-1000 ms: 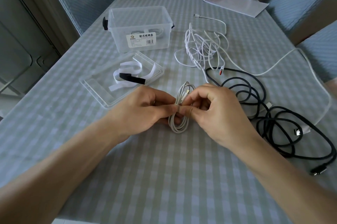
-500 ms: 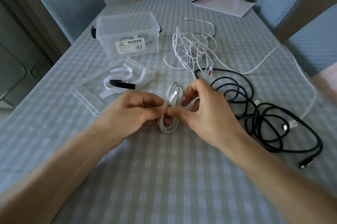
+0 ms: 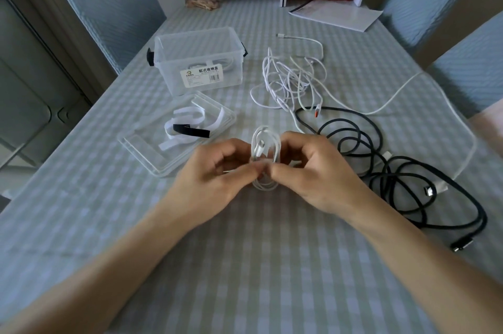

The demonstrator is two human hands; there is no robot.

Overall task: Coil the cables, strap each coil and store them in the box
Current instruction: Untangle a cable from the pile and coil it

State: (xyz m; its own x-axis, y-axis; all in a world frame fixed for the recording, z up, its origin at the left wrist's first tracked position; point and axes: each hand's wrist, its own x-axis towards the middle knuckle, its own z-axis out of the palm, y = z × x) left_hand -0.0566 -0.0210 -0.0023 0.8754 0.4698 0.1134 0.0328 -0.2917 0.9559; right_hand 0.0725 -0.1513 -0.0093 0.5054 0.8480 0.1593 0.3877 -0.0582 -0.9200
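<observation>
A checked table (image 3: 245, 265) fills the view. At two o'clock sprawls a loose black cable (image 3: 394, 170), with a tangled white cable (image 3: 288, 83) at one o'clock. The clear box (image 3: 198, 61) stands at eleven o'clock, its lid (image 3: 152, 154) at ten, bearing white straps (image 3: 187, 118) and a black strap (image 3: 192, 131). At centre, the left hand (image 3: 215, 181) and right hand (image 3: 315, 170) both pinch a small white coil (image 3: 265, 151), thumb tips nearly touching.
</observation>
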